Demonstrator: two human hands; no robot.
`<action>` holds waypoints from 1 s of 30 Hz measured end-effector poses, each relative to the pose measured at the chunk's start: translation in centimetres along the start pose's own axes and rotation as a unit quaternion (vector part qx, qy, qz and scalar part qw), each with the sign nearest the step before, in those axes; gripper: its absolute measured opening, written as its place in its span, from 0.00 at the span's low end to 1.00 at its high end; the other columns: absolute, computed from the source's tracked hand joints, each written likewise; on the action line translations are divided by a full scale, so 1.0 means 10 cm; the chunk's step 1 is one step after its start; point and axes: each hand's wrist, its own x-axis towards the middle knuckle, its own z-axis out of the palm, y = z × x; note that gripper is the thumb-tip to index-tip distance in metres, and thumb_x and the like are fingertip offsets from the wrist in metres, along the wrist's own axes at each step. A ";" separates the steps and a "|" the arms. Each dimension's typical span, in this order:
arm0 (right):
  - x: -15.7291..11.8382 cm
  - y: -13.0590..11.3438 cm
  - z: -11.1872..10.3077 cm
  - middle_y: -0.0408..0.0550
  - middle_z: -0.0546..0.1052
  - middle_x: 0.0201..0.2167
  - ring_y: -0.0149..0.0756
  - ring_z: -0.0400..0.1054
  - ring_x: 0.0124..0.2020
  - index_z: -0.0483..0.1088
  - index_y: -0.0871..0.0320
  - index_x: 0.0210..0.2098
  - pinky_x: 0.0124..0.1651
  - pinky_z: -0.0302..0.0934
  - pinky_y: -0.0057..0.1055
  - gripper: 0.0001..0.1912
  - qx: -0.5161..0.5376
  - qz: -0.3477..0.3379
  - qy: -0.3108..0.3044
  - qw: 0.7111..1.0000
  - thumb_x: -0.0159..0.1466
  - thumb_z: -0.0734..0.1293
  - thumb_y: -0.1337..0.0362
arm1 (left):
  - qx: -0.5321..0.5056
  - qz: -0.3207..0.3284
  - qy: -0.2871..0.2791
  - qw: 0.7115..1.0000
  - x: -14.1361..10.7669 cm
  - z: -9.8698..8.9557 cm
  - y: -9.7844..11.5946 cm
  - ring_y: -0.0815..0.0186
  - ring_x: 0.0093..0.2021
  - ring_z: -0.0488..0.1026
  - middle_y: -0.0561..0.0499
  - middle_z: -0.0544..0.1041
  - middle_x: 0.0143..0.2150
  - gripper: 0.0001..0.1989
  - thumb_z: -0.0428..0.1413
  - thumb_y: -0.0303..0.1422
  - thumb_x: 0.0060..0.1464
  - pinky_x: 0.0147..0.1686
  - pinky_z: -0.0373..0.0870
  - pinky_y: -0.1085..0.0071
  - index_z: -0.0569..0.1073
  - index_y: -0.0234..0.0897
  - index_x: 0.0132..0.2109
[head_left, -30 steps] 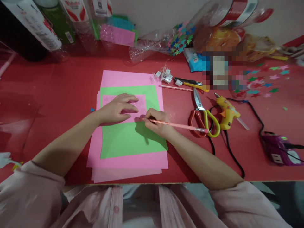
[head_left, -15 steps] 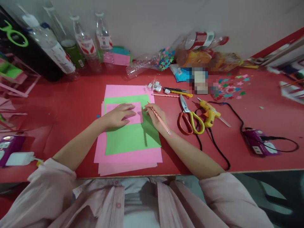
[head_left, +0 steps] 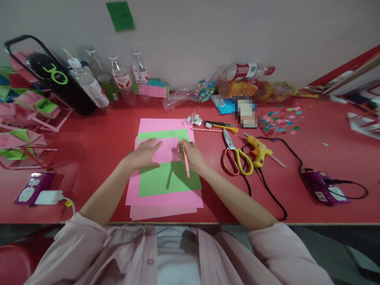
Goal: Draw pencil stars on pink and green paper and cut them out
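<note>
Green sheet [head_left: 156,183]: left hand [head_left: 144,153] lay spread across left edge; right hand [head_left: 191,155], across right edge, pinched pencil [head_left: 186,159]; scissors [head_left: 231,146] lay apart, rightward.

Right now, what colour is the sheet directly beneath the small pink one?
Green: that sheet shows best in the head view.

Head-worn view, forward and down (table [head_left: 99,132] near)

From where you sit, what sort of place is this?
It looks like a craft table, perhaps at home or in a small workshop; I can't tell which. Stacked pink and green paper sheets, large scissors and a yellow glue gun suggest it.
</note>
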 end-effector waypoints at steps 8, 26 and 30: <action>0.00 -0.12 0.16 0.44 0.66 0.38 0.33 0.62 0.33 0.58 0.52 0.40 0.36 0.60 0.32 0.17 0.190 0.052 0.067 0.978 0.51 0.64 0.66 | -0.152 0.027 0.016 0.988 -0.07 0.14 0.09 0.50 0.74 0.37 0.38 0.41 0.75 0.47 0.59 0.44 0.51 0.70 0.42 0.52 0.46 0.34 0.71; -0.17 -0.06 -0.20 0.39 0.61 0.31 0.31 0.57 0.30 0.61 0.49 0.39 0.36 0.59 0.30 0.14 0.172 0.034 0.204 0.963 0.55 0.66 0.66 | -0.621 -0.054 0.166 0.764 -0.08 0.18 0.01 0.60 0.39 0.77 0.45 0.80 0.41 0.22 0.60 0.37 0.49 0.38 0.74 0.64 0.71 0.34 0.51; -0.18 -0.05 -0.21 0.40 0.64 0.32 0.31 0.61 0.28 0.60 0.50 0.40 0.34 0.61 0.32 0.12 0.168 0.046 0.172 0.970 0.59 0.66 0.60 | -0.621 -0.072 0.180 0.760 -0.06 0.20 -0.02 0.65 0.30 0.75 0.51 0.79 0.30 0.15 0.61 0.31 0.45 0.31 0.71 0.69 0.76 0.34 0.43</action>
